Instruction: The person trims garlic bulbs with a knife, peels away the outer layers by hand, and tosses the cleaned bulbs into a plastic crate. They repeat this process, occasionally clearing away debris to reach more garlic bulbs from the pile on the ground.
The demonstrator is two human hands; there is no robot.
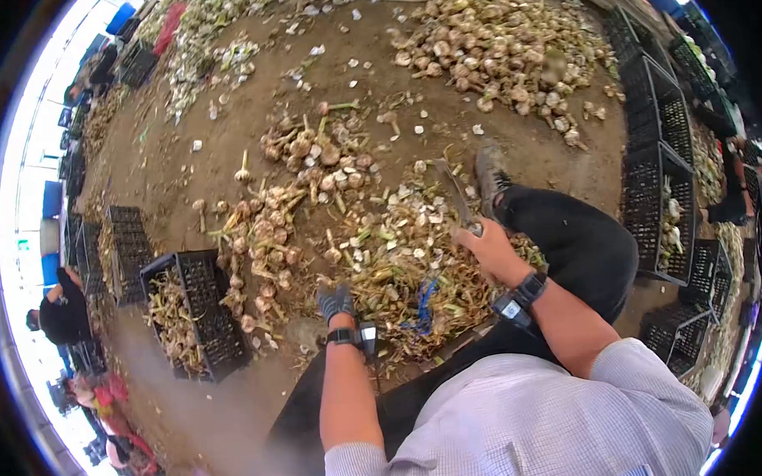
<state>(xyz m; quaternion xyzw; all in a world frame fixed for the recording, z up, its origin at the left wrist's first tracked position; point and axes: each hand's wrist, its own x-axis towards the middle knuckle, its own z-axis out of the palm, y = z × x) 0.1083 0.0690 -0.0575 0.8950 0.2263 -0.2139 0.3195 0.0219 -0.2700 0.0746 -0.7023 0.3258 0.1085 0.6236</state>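
My right hand is closed around the handle of a pair of shears, whose narrow blades point up and away from me. My left hand, in a grey glove, reaches low over the pile's left edge with its fingers apart, close to loose garlic bulbs. Between my hands lies a heap of cut garlic stalks and trimmings. A blue strip rests on this heap. More garlic bulbs with stems lie on the ground beyond it.
A black crate of stalky garlic stands at my left, another crate behind it. Stacked crates line the right side. A large garlic heap lies ahead. My shoe is beside the shears. Other people are at the far left.
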